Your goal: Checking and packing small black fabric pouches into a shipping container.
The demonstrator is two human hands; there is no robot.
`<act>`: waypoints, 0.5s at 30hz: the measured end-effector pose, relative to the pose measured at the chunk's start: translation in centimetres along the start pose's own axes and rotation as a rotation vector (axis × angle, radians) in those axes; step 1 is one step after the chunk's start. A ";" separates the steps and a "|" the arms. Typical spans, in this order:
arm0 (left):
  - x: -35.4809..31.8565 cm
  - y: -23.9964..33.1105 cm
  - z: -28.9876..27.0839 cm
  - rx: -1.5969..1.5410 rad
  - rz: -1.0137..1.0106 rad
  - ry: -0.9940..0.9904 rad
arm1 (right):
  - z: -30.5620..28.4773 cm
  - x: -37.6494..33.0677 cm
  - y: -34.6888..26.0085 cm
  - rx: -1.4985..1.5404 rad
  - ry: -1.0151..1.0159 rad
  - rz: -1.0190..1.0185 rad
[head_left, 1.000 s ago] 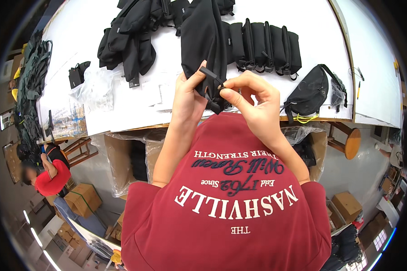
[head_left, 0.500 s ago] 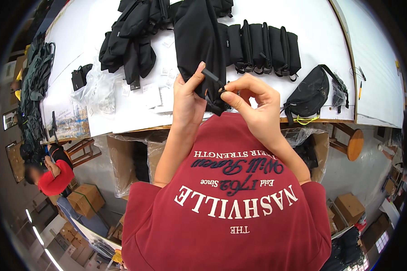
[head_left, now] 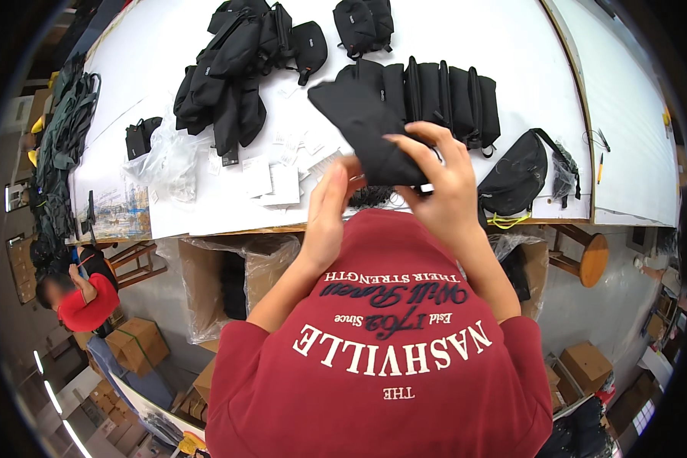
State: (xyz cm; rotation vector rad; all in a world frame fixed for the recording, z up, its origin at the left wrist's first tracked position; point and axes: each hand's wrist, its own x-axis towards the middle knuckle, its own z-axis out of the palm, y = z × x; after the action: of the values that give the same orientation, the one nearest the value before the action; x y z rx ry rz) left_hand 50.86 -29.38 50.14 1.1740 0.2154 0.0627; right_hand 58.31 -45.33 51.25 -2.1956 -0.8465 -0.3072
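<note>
– right hand (head_left: 439,187) pinching that black pouch (head_left: 370,130) above the table's front edge; left hand (head_left: 330,210) open-fingered, just beside it.
– i'd grip both ends so it won't sag.
– white table (head_left: 511,69), rows of black bags (head_left: 443,95), paper tags (head_left: 278,183); cardboard boxes (head_left: 137,343) below.
</note>
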 end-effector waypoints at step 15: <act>-1.7 2.5 -5.0 0.553 0.229 -0.117 | -3.9 -2.4 1.0 1.001 -0.285 0.629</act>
State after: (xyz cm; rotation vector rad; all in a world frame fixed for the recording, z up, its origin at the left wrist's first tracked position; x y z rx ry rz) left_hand 48.33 -24.11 50.85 1.7457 -0.0114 0.1414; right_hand 57.32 -49.74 52.27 -1.4276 -0.2776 0.6287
